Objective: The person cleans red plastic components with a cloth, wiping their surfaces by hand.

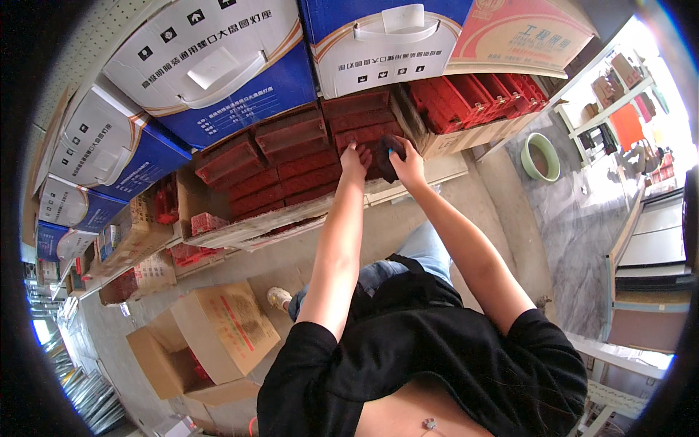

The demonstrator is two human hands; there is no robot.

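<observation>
My right hand (405, 163) grips a dark, crumpled cloth (389, 158) at the right end of an open cardboard box. My left hand (356, 158) is just left of it, over red plastic boxes (306, 164) packed in rows, its fingers partly spread and nothing seen in them. Whether its fingertips touch the red plastic cannot be told. Two red boxes (229, 158) stand with their hollow sides showing at the back left of the cardboard box, whose front wall (262, 221) is worn and dusty.
Blue and white cartons (229, 71) stand above and behind. Another carton of red plastic boxes (469, 104) is at the right. An open cardboard box (218, 333) lies on the floor at lower left. A green basin (540, 157) stands on the floor at right.
</observation>
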